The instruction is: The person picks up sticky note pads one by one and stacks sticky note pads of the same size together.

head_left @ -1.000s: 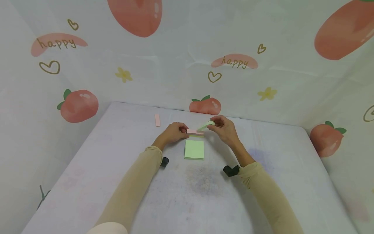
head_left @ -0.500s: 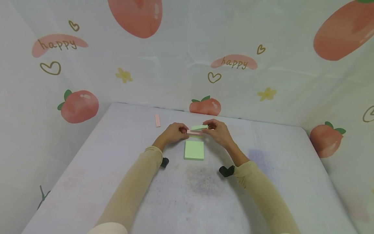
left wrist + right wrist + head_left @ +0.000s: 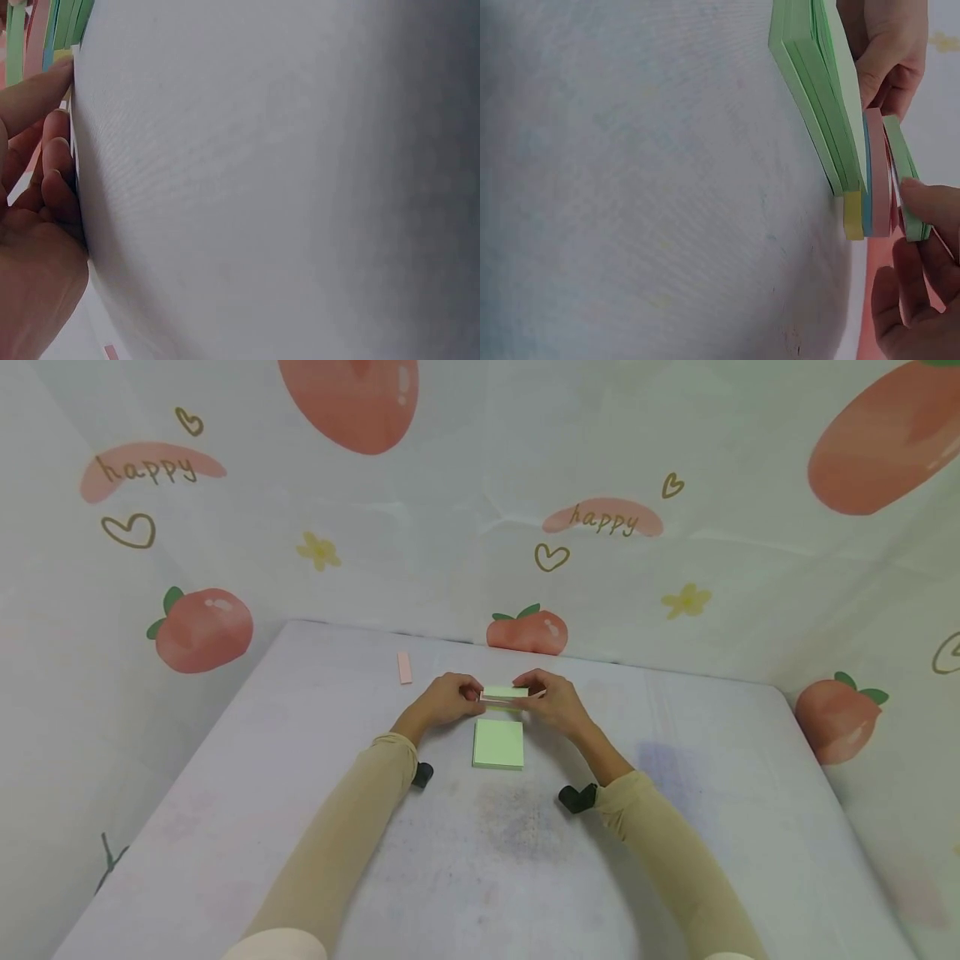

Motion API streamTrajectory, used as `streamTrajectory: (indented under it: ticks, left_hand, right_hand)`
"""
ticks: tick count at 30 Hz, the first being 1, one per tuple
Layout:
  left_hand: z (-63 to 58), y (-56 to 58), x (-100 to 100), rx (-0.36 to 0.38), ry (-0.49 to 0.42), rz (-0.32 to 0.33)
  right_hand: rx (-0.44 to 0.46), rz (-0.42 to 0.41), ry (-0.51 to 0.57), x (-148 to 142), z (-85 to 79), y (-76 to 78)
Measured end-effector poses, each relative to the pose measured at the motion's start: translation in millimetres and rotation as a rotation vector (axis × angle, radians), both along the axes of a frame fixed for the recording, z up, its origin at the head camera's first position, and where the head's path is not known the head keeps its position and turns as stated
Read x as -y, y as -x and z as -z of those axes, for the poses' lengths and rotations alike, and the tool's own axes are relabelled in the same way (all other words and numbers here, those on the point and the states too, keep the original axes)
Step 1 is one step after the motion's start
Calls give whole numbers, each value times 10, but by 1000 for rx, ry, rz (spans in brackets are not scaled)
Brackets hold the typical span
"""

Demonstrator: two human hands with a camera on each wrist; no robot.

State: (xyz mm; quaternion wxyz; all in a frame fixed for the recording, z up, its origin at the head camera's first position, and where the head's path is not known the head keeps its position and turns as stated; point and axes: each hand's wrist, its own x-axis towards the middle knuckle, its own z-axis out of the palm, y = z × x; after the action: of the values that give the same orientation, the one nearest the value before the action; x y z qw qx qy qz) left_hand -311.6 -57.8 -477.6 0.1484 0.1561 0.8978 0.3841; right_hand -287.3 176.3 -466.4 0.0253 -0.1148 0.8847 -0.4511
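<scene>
My right hand (image 3: 557,700) pinches one end of a narrow green sticky-note pad (image 3: 902,157) between thumb and fingers. That pad lies over a stack of narrow pads, slightly tilted, with a gap showing at the end by my right thumb. Within the stack, a pink pad (image 3: 880,172) is uppermost, a blue pad (image 3: 867,214) lies beneath it, and a yellow pad (image 3: 853,216) is lowest. At the stack's left end, my left hand (image 3: 446,699) holds it with thumb in front and fingers behind. A thick square green sticky-note pad (image 3: 498,744) rests on the table just nearer to me.
A loose pink strip (image 3: 405,667) lies on the white-covered table (image 3: 315,693) beyond my left hand. Behind the table hangs a printed white cloth (image 3: 450,527). Black pieces (image 3: 577,798) stick out at both wrists.
My right hand has moved left, bringing the narrow green pad from the stack's right end to over the pink pad and in line with it. The left hand stays put.
</scene>
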Motion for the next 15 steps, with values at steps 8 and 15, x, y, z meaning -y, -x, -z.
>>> streamTrajectory:
  ticks: [8, 15]
  left_hand:
    - [16, 10, 9, 4, -15, -4]
    - [30, 21, 32, -17, -51, 20]
  right_hand:
    - [20, -24, -32, 42, 24, 17]
    - [45, -32, -101, 48, 7, 13]
